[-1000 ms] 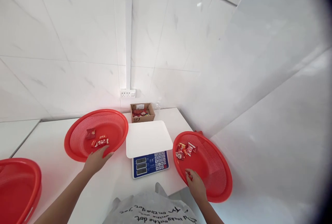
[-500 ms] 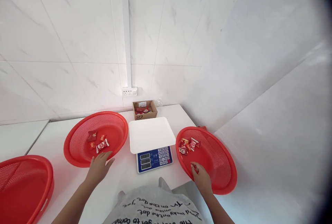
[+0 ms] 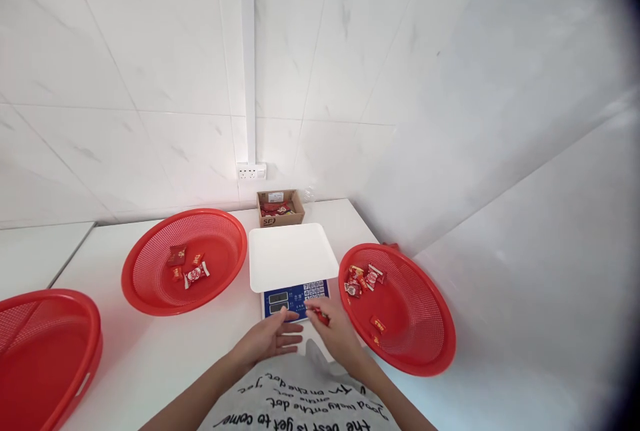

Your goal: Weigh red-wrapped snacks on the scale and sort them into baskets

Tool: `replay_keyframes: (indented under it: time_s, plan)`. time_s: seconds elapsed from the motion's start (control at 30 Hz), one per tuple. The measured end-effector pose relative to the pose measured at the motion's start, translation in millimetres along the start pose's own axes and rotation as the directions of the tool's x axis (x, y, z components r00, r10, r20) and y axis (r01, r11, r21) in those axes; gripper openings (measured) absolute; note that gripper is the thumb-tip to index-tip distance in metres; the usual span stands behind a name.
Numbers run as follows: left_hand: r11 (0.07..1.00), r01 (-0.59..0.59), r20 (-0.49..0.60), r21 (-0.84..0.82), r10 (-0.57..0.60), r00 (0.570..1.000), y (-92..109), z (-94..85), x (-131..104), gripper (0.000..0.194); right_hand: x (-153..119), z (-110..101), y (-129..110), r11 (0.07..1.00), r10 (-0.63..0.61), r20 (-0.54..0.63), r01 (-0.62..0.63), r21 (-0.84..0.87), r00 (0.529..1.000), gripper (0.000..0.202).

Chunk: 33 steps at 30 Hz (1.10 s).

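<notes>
My right hand (image 3: 334, 330) is closed on a small red wrapped candy (image 3: 321, 316), in front of the blue keypad panel of the scale (image 3: 299, 298). Just left of it, my left hand (image 3: 267, 338) holds nothing, its fingers apart and palm turned inward. The scale's white tray (image 3: 293, 258) bears nothing. To the right, a red basket (image 3: 435, 324) contains several wrapped candies (image 3: 373, 276) and a few small orange-red ones (image 3: 378, 324). The left red basket (image 3: 220, 264) has several candies (image 3: 197, 275) on its bottom.
Behind the scale stands a cardboard box (image 3: 281, 220) of red packets. Another red basket (image 3: 45, 364) sits at the lower left. A wall socket (image 3: 251, 172) is above the white table (image 3: 215, 338), and a pale wall rises on the right.
My left hand has moved right, away from the left basket. My right hand has left the right basket with the candy and come in front of the scale. Small candies now show where it was.
</notes>
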<state>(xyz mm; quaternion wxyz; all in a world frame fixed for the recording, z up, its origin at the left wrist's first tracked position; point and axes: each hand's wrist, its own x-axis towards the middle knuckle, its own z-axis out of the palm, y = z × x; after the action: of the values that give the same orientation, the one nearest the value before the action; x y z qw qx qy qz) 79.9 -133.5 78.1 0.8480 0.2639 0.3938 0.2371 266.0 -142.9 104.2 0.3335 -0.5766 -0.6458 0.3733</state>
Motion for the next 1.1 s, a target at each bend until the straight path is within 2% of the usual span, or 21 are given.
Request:
replay_keyframes:
  time_s: [0.1, 0.17, 0.27, 0.33, 0.53, 0.67, 0.8, 0.97, 1.1]
  plan:
    - [0.973, 0.101, 0.208, -0.21, -0.056, 0.976, 2, 13.6, 14, 0.053, -3, 8, -25, 0.99, -0.101, 0.193, 0.117, -0.077, 0.976, 0.028]
    - [0.95, 0.141, 0.245, -0.279, -0.071, 0.967, 8, 22.3, 17, 0.056, -4, 11, -32, 0.982, -0.135, 0.244, 0.162, -0.094, 0.96, 0.042]
    - [0.915, 0.21, 0.225, -0.344, -0.137, 0.965, 18, 31.8, 15, 0.059, -4, 14, -33, 0.98, -0.182, 0.225, 0.196, -0.044, 0.957, 0.061]
    - [0.892, 0.24, 0.208, -0.384, -0.17, 0.963, 22, 33.2, 12, 0.058, -3, 15, -31, 0.983, -0.181, 0.188, 0.179, 0.028, 0.965, 0.06]
    - [0.854, 0.182, 0.115, -0.487, -0.143, 0.983, 26, 23.0, 1, 0.05, -2, 7, -27, 0.947, 0.039, 0.069, -0.059, 0.316, 0.997, 0.047]
    - [0.855, 0.129, 0.11, -0.503, -0.085, 0.99, 32, 23.3, -7, 0.044, -3, -1, -22, 0.96, 0.092, -0.038, -0.078, 0.27, 0.995, 0.047]
    - [0.875, 0.108, 0.142, -0.471, -0.046, 0.989, 35, 30.3, -11, 0.044, -7, -4, -15, 0.957, 0.175, 0.009, -0.173, 0.232, 0.984, 0.049]
    - [0.924, 0.124, 0.11, -0.362, -0.09, 0.99, 30, 33.2, -8, 0.038, -13, -5, -12, 0.948, 0.212, 0.082, -0.226, 0.226, 0.974, 0.032]
    - [0.941, 0.145, 0.089, -0.305, -0.123, 0.988, 27, 29.1, -7, 0.035, -12, -5, -11, 0.921, 0.232, 0.089, -0.248, 0.299, 0.969, 0.032]
